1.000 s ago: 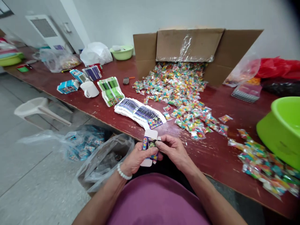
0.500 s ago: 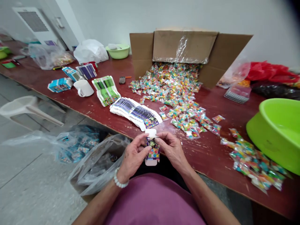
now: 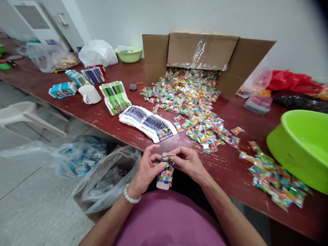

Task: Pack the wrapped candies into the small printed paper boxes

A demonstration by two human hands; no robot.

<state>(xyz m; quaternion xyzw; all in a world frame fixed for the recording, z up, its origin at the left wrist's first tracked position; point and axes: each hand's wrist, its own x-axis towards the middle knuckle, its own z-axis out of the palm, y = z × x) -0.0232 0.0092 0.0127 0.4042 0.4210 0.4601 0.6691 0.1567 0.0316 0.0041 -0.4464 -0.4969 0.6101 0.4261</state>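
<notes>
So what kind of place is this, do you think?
Probably a small hand-packing workshop: a cardboard box spills colourful sachets over a long table, flat printed cartons lie stacked, and the left hand and right hand hold one small carton.

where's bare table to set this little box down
Bare tabletop: the near edge between the purple carton stack and the right candy pile, and in front of the white mug. Crowded where candy packets spill from the cardboard box.

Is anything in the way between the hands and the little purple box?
No, nothing visible. The left hand and the right hand both hold the little purple box directly, pinching its top end.
</notes>
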